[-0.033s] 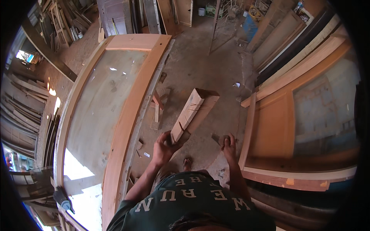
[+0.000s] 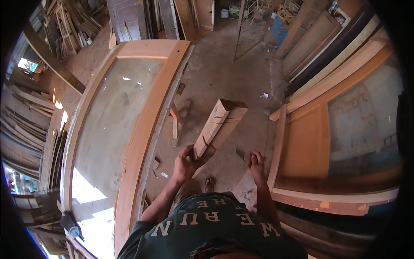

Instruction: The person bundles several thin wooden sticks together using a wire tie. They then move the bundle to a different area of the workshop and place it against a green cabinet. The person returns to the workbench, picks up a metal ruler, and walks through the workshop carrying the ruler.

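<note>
My left hand (image 2: 186,166) is closed round the lower end of a wooden block (image 2: 220,127). The block tilts up and away from me, with a pale side face and several thin dark lines across it; I cannot tell whether they are cuts or nails. My right hand (image 2: 256,163) is closed round a small tool with a short, dark, flat blade (image 2: 241,153), which points left toward the block without touching it. The fingers hide its handle, and its exact kind is unclear.
To my left lies a wooden-framed panel (image 2: 142,142) with a greyish infill, and a dark power tool (image 2: 70,224) rests at its near corner. A framed door with glass (image 2: 302,146) stands at right. Wood scraps (image 2: 174,129) lie on the floor; boards (image 2: 168,17) lean at the back.
The wooden block and my left hand have shifted slightly to the right. My right hand has stayed almost in place with its tool.
</note>
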A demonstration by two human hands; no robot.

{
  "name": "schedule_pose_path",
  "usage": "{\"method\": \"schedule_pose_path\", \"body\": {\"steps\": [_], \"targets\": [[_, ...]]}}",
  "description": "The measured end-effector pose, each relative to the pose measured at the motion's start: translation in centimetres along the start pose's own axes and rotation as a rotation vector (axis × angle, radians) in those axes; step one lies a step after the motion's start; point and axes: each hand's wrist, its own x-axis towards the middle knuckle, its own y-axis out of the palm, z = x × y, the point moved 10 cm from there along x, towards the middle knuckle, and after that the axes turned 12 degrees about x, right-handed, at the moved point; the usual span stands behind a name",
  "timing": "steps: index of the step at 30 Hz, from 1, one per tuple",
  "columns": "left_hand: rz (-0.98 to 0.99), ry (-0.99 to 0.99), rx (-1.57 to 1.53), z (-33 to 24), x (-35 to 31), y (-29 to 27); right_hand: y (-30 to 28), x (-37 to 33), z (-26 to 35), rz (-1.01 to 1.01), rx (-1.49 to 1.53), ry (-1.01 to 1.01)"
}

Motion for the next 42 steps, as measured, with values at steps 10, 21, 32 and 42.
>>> {"method": "schedule_pose_path", "body": {"steps": [10, 21, 32, 42], "targets": [[0.492, 0.145, -0.725, -8.2, 17.5, 12.6, 9.6, 10.4, 13.5, 0.313, -0.564, -0.201], [0.488, 0.293, -0.395, -15.5, 40.3, 14.1, 12.7, 29.8, 23.5, 0.146, -0.566, -0.336], [-0.077, -0.039, -0.045, -2.4, 63.2, -0.7, 0.6, 54.6, 12.6, 0.016, -1.454, -0.144], [-1.025, -0.865, 0.283, 21.5, 66.6, -26.4, -4.8, 71.9, -2.1, 0.471, -1.562, 0.480]]}}
